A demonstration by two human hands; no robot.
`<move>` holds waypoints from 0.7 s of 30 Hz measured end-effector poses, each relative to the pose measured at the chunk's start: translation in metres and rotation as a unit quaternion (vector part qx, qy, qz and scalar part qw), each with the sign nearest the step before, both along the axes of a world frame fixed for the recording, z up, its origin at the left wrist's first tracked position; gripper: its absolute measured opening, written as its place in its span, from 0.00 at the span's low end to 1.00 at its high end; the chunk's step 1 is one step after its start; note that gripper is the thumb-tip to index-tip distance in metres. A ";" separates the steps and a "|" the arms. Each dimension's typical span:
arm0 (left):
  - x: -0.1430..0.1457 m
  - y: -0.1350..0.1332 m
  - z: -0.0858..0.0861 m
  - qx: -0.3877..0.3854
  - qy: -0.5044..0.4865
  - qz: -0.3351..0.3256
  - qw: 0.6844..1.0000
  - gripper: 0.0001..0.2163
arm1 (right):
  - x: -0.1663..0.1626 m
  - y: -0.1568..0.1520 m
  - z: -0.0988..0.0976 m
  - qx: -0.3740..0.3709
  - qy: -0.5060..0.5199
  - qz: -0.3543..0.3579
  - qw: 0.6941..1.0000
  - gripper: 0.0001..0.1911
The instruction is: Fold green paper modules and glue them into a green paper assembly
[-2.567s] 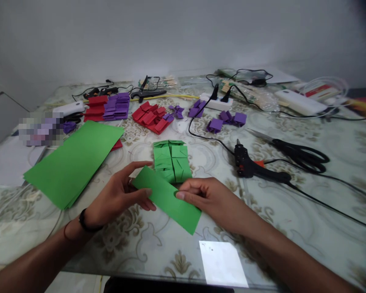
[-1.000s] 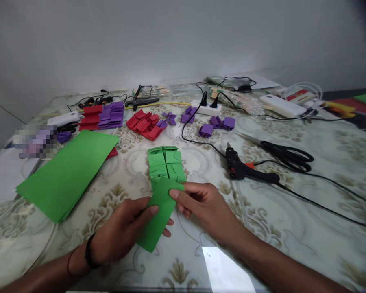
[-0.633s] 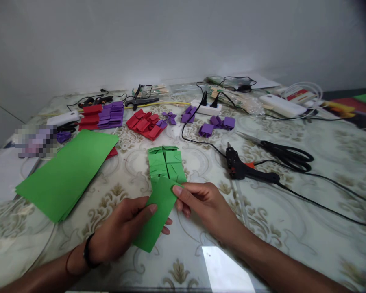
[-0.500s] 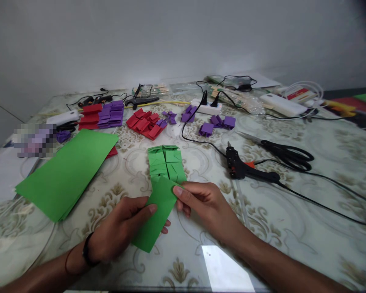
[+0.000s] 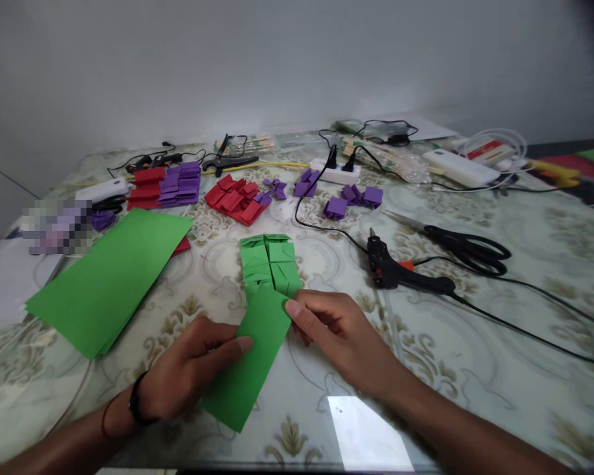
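Observation:
A green paper strip [image 5: 250,359] lies slanted in front of me, held by both hands. My left hand [image 5: 188,366] pinches its left edge with thumb on top and fingers underneath. My right hand [image 5: 334,330] grips the strip's far right corner between thumb and curled fingers. Just beyond the strip sits a cluster of folded green paper pieces [image 5: 270,262] on the table [image 5: 475,369].
A stack of green sheets [image 5: 111,277] lies at left. Folded red pieces [image 5: 237,198] and purple pieces [image 5: 349,198] sit further back. A black glue gun [image 5: 400,272] with its cord and black scissors [image 5: 462,243] lie at right, a power strip [image 5: 334,173] behind.
The strip has been turned from a flat crosswise position to a lengthwise slant and stretched out longer toward me. Both hands kept hold and shifted slightly; the camera tilted a little.

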State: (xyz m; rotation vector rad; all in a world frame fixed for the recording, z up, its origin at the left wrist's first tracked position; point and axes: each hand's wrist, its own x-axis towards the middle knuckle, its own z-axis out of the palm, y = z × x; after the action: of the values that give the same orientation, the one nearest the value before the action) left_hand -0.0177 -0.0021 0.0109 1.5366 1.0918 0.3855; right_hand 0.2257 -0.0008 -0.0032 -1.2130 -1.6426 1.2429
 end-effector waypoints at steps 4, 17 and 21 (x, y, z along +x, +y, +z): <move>0.000 0.000 0.000 0.010 -0.004 0.002 1.000 0.26 | -0.001 0.001 -0.002 -0.048 0.000 0.024 0.999 0.26; 0.004 0.005 0.001 0.053 0.014 -0.015 0.998 0.24 | -0.007 -0.001 -0.011 -0.112 0.008 0.063 0.992 0.29; 0.004 0.006 0.001 0.049 0.011 -0.015 0.999 0.25 | -0.008 -0.001 -0.011 -0.117 0.003 0.064 0.991 0.27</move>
State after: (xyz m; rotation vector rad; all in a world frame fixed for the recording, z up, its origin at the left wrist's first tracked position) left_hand -0.0139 0.0035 0.0121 1.6455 1.0795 0.4089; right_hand 0.2178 -0.0019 -0.0139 -1.2557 -1.6254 1.5528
